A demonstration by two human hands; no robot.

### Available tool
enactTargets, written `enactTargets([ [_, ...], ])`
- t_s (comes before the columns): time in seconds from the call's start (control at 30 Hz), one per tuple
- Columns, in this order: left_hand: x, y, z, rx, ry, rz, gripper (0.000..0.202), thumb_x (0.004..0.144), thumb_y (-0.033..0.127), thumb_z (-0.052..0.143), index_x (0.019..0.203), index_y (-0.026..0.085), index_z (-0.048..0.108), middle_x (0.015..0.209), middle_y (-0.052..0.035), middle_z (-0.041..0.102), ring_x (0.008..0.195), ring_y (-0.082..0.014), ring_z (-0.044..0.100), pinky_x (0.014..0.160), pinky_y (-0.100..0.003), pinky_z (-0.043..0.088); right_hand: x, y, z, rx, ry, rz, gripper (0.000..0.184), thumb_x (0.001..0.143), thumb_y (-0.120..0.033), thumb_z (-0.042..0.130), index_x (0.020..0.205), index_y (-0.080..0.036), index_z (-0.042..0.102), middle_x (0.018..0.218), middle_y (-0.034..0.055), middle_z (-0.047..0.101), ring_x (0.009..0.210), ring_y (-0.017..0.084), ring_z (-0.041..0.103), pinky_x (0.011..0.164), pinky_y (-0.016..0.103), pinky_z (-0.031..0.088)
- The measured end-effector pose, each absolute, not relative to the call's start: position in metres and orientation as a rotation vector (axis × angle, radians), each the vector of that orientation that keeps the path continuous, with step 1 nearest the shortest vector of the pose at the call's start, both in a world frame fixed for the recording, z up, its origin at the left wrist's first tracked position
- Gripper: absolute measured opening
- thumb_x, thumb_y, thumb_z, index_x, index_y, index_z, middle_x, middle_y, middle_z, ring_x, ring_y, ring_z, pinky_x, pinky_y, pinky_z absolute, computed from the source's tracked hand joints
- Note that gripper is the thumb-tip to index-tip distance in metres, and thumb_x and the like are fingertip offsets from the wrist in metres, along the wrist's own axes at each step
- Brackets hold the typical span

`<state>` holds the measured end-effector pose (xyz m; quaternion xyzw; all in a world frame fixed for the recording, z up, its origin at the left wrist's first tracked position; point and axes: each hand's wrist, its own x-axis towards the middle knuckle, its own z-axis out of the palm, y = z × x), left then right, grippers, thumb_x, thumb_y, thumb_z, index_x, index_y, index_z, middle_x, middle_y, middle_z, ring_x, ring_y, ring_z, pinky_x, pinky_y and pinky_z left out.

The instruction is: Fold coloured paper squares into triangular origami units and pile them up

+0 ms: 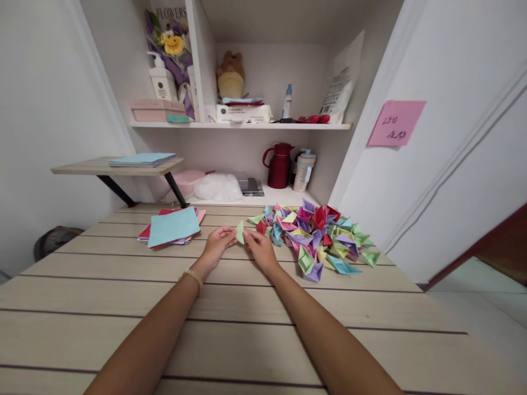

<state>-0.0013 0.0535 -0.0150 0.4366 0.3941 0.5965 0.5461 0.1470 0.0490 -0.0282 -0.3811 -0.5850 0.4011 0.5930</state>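
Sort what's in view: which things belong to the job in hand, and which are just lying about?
Likely the job:
- green paper, held in both hands
- folded boats
- paper stack on the table

Likely just lying about:
- red jug
- tumbler
- plush toy
- spray bottle
- pump bottle

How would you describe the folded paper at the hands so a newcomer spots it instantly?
On the pale wood-look table with dark lines, find the bare left hand and bare right hand. Between them is a small, pointed, light-green folded paper. Unlike the multicoloured pile of folded paper boats to the right, which also has green in it, it is held.
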Motion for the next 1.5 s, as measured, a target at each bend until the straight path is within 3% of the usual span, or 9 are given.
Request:
enactTargets([
  [0.2, -0.001, 0.051, -0.014, 0.990, 0.849, 1.405, 0.034, 0.060, 0.017, 0.076, 0.089, 0.014, 0.059, 0.082, -0.0039, 0.067, 0.078, -0.0127, 0.065, 0.084, -0.030, 0.049, 0.142, 0.047, -0.029, -0.817, -1.249, 1.105, 0.061, 0.069, -0.040, 0.067, 0.125, -0.019, 0.052, 0.082, 0.0041, 0.068, 0.065, 0.015, 0.060, 0.065, 0.029, 0.051],
  [0.3, 0.000, 0.051, -0.013, 1.008, 0.828, 1.367, 0.036, 0.059, 0.015, 0.076, 0.090, 0.014, 0.059, 0.081, -0.0036, 0.067, 0.078, -0.0131, 0.065, 0.086, -0.031, 0.048, 0.143, 0.047, -0.026, -0.781, -1.143, 1.183, 0.070, 0.064, -0.039, 0.072, 0.127, -0.019, 0.048, 0.081, 0.0026, 0.067, 0.058, 0.012, 0.059, 0.058, 0.025, 0.050],
  [0.43, 0.001, 0.050, -0.013, 1.006, 0.800, 1.354, 0.033, 0.059, 0.015, 0.077, 0.086, 0.014, 0.057, 0.079, -0.0035, 0.067, 0.078, -0.0135, 0.065, 0.086, -0.031, 0.046, 0.145, 0.044, -0.021, -0.859, -1.168, 1.122, 0.043, 0.064, -0.043, 0.070, 0.097, -0.015, 0.066, 0.063, -0.0003, 0.063, 0.046, 0.009, 0.052, 0.045, 0.021, 0.042],
  [0.53, 0.003, 0.048, -0.011, 1.038, 0.801, 1.333, 0.035, 0.058, 0.016, 0.077, 0.088, 0.013, 0.058, 0.084, -0.0050, 0.066, 0.080, -0.0142, 0.064, 0.084, -0.031, 0.047, 0.147, 0.043, -0.019, -0.884, -1.209, 1.135, 0.034, 0.069, -0.046, 0.064, 0.080, -0.014, 0.067, 0.052, -0.0014, 0.059, 0.037, 0.007, 0.045, 0.037, 0.019, 0.035],
  [0.8, 0.007, 0.049, -0.009, 1.149, 0.914, 1.401, 0.043, 0.063, 0.037, 0.073, 0.098, 0.017, 0.057, 0.056, 0.0072, 0.050, 0.046, -0.0048, 0.046, 0.049, -0.018, 0.039, 0.146, 0.045, -0.022, -0.873, -1.194, 1.116, 0.031, 0.069, -0.044, 0.064, 0.079, -0.016, 0.069, 0.071, 0.0033, 0.067, 0.053, 0.012, 0.060, 0.045, 0.021, 0.046],
  [1.0, 0.006, 0.051, -0.013, 1.198, 0.928, 1.364, 0.033, 0.067, 0.043, 0.068, 0.078, 0.013, 0.058, 0.050, 0.0038, 0.053, 0.043, -0.0072, 0.048, 0.045, -0.019, 0.037, 0.145, 0.042, -0.020, -0.885, -1.263, 1.096, 0.030, 0.071, -0.044, 0.062, 0.078, -0.016, 0.068, 0.061, 0.0011, 0.064, 0.045, 0.010, 0.053, 0.043, 0.021, 0.044],
  [1.13, 0.005, 0.051, -0.013, 1.256, 0.981, 1.321, 0.036, 0.067, 0.041, 0.069, 0.086, 0.011, 0.062, 0.048, 0.0032, 0.054, 0.039, -0.0070, 0.046, 0.042, -0.019, 0.034, 0.146, 0.042, -0.019, -0.850, -1.210, 1.107, 0.033, 0.071, -0.047, 0.062, 0.082, -0.016, 0.067, 0.063, 0.0023, 0.065, 0.042, 0.009, 0.050, 0.040, 0.021, 0.042],
  [1.33, 0.007, 0.049, -0.011, 1.165, 0.928, 1.374, 0.034, 0.063, 0.034, 0.074, 0.086, 0.012, 0.064, 0.074, -0.0046, 0.067, 0.058, -0.0114, 0.061, 0.063, -0.026, 0.050, 0.146, 0.046, -0.021, -0.852, -1.098, 1.097, 0.032, 0.068, -0.048, 0.065, 0.078, -0.017, 0.064, 0.069, 0.0028, 0.066, 0.051, 0.013, 0.057, 0.042, 0.021, 0.040],
  [1.5, 0.008, 0.049, -0.012, 1.125, 0.927, 1.391, 0.027, 0.060, 0.031, 0.076, 0.075, 0.011, 0.064, 0.072, -0.0036, 0.067, 0.068, -0.0134, 0.064, 0.076, -0.028, 0.050, 0.145, 0.046, -0.023, -0.899, -1.118, 1.066, 0.030, 0.068, -0.047, 0.065, 0.074, -0.017, 0.063, 0.061, 0.0009, 0.062, 0.053, 0.014, 0.057, 0.042, 0.021, 0.040],
])
